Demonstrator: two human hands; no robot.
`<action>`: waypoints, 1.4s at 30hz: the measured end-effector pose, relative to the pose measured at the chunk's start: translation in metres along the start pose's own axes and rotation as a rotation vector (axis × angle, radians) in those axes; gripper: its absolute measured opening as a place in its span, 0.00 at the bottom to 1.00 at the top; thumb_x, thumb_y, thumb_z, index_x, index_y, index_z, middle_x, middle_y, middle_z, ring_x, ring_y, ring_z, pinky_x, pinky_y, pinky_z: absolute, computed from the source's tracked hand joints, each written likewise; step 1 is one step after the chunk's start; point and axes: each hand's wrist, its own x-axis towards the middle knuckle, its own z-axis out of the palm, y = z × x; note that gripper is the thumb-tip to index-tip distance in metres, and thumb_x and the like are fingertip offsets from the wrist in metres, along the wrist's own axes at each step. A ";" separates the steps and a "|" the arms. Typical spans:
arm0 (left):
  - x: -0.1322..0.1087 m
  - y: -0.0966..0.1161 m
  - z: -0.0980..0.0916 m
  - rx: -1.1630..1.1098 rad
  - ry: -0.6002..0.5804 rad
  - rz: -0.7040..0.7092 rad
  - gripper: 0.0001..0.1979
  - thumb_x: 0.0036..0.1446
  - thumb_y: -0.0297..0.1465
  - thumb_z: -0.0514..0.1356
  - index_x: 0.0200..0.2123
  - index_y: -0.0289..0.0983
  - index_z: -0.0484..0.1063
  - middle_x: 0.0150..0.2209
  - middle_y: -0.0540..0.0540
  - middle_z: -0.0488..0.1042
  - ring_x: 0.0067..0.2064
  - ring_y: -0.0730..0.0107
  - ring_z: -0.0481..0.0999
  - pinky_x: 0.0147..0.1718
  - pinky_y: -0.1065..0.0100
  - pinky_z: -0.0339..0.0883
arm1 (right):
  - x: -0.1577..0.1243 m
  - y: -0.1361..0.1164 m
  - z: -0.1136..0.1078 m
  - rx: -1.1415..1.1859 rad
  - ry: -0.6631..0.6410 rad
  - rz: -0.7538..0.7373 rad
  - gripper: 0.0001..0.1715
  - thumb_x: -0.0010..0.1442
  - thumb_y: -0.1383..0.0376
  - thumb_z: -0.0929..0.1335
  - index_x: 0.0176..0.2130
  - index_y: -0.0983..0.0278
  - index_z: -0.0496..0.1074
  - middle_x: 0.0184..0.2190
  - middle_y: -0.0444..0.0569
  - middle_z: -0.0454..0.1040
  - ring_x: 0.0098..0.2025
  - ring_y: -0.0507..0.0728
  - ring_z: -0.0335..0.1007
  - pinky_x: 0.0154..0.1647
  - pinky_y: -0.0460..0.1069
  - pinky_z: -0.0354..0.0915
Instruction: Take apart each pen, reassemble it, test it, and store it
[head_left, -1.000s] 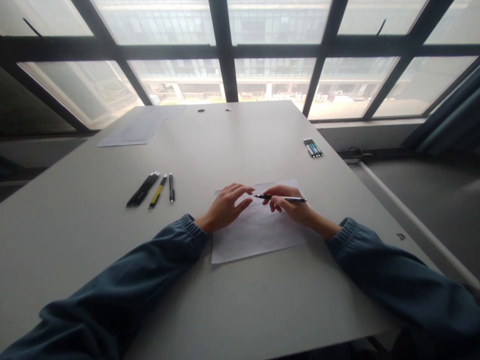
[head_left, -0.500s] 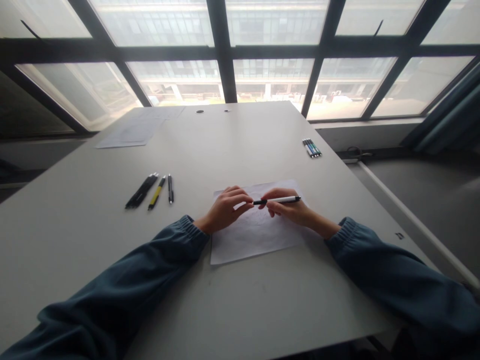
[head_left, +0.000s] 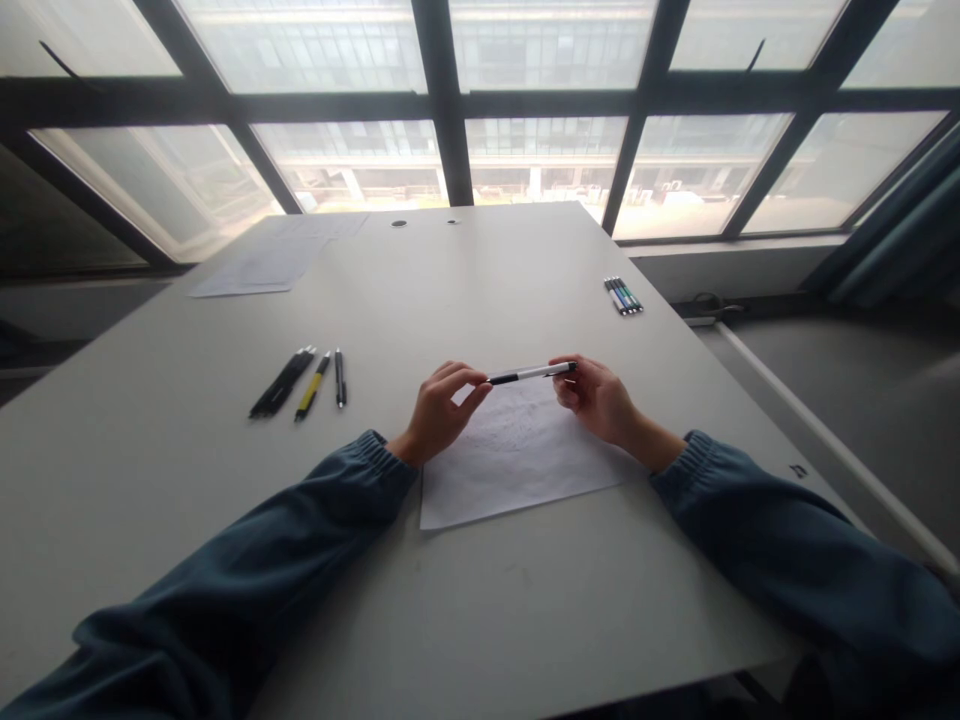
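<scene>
A white pen (head_left: 531, 373) with black ends is held nearly level above a sheet of paper (head_left: 517, 475). My left hand (head_left: 444, 408) pinches its black tip end between thumb and fingers. At the other end, my right hand (head_left: 598, 400) has its fingers closed around the pen's black top. Faint marks show on the paper, which lies slightly askew on the table under both hands.
Left of my hands lie several black pens (head_left: 283, 383), a yellow-and-black pen (head_left: 313, 387) and a dark pen (head_left: 341, 378). Several pens (head_left: 623, 296) sit side by side near the right table edge. More papers (head_left: 251, 265) lie at the far left, before the windows.
My right hand has shifted from the pen's middle to its top end, opening out to the right. The pen has risen away from me and slightly left; my left hand now pinches its tip.
</scene>
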 end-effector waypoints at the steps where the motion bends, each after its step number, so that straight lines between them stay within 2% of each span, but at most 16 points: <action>1: 0.000 0.000 0.000 -0.007 -0.001 -0.007 0.06 0.63 0.34 0.63 0.36 0.37 0.76 0.34 0.46 0.77 0.38 0.67 0.75 0.40 0.64 0.70 | 0.000 0.001 0.000 -0.012 -0.001 -0.009 0.17 0.58 0.55 0.72 0.40 0.66 0.78 0.23 0.43 0.65 0.23 0.48 0.56 0.22 0.45 0.49; 7: -0.001 -0.002 0.000 -0.078 -0.046 -0.067 0.09 0.63 0.37 0.63 0.35 0.37 0.77 0.33 0.46 0.77 0.36 0.68 0.76 0.37 0.66 0.70 | 0.001 0.005 -0.005 -0.086 0.038 -0.007 0.21 0.56 0.51 0.74 0.40 0.65 0.78 0.25 0.42 0.66 0.23 0.48 0.57 0.22 0.46 0.50; 11: -0.001 -0.002 -0.001 -0.040 -0.012 -0.098 0.11 0.63 0.38 0.62 0.35 0.37 0.76 0.33 0.45 0.77 0.35 0.68 0.75 0.36 0.66 0.70 | 0.002 0.005 -0.003 -0.160 0.071 -0.025 0.22 0.57 0.49 0.73 0.40 0.64 0.77 0.25 0.43 0.67 0.23 0.49 0.58 0.21 0.46 0.51; 15: 0.000 -0.001 -0.001 -0.009 0.035 -0.118 0.10 0.64 0.38 0.61 0.36 0.37 0.76 0.34 0.46 0.77 0.35 0.69 0.74 0.36 0.66 0.70 | 0.003 0.005 -0.001 -0.262 0.198 -0.170 0.20 0.58 0.50 0.73 0.38 0.64 0.77 0.25 0.44 0.71 0.23 0.49 0.60 0.20 0.46 0.53; 18: 0.001 -0.001 -0.002 0.006 0.070 -0.143 0.10 0.64 0.38 0.61 0.36 0.37 0.75 0.33 0.46 0.76 0.34 0.69 0.74 0.36 0.66 0.69 | 0.004 0.006 -0.002 -0.340 0.232 -0.292 0.18 0.57 0.52 0.74 0.36 0.65 0.78 0.26 0.46 0.74 0.23 0.49 0.63 0.21 0.46 0.56; 22: 0.001 -0.001 -0.003 0.009 0.085 -0.179 0.11 0.65 0.39 0.60 0.36 0.37 0.75 0.32 0.47 0.75 0.34 0.70 0.73 0.36 0.67 0.69 | 0.005 0.007 -0.006 -0.482 0.213 -0.371 0.14 0.56 0.56 0.76 0.37 0.65 0.79 0.25 0.47 0.77 0.24 0.50 0.67 0.25 0.47 0.61; 28: 0.001 -0.004 -0.002 -0.041 0.131 -0.232 0.12 0.66 0.39 0.58 0.37 0.37 0.74 0.33 0.48 0.75 0.35 0.70 0.74 0.36 0.68 0.69 | 0.003 0.004 -0.012 -0.936 0.115 -0.461 0.12 0.61 0.58 0.72 0.37 0.64 0.80 0.27 0.48 0.78 0.28 0.54 0.72 0.32 0.49 0.66; 32: 0.000 -0.005 -0.002 -0.053 0.124 -0.252 0.13 0.66 0.41 0.58 0.36 0.37 0.73 0.33 0.48 0.75 0.35 0.69 0.75 0.36 0.67 0.68 | -0.002 0.000 -0.014 -1.263 0.023 -0.569 0.11 0.65 0.60 0.68 0.37 0.62 0.79 0.31 0.49 0.77 0.31 0.55 0.70 0.37 0.50 0.64; 35: 0.000 -0.007 -0.001 -0.084 0.104 -0.294 0.14 0.66 0.42 0.58 0.39 0.38 0.73 0.35 0.47 0.76 0.37 0.68 0.76 0.36 0.67 0.68 | -0.002 -0.004 -0.017 -1.399 -0.011 -0.567 0.12 0.67 0.60 0.66 0.38 0.61 0.79 0.33 0.49 0.77 0.32 0.55 0.69 0.38 0.49 0.63; 38: -0.001 -0.010 0.001 -0.128 0.108 -0.326 0.17 0.66 0.44 0.57 0.51 0.39 0.70 0.41 0.45 0.76 0.40 0.67 0.76 0.37 0.67 0.69 | 0.004 -0.011 -0.027 -1.497 0.093 -0.526 0.14 0.68 0.59 0.65 0.38 0.61 0.79 0.34 0.50 0.78 0.35 0.56 0.71 0.41 0.49 0.62; 42: -0.002 -0.015 0.003 -0.188 0.112 -0.322 0.19 0.68 0.44 0.54 0.55 0.39 0.66 0.42 0.44 0.75 0.38 0.68 0.76 0.37 0.66 0.69 | 0.022 -0.029 -0.056 -1.647 0.439 -0.428 0.14 0.66 0.60 0.65 0.37 0.62 0.78 0.35 0.52 0.80 0.38 0.59 0.74 0.43 0.49 0.62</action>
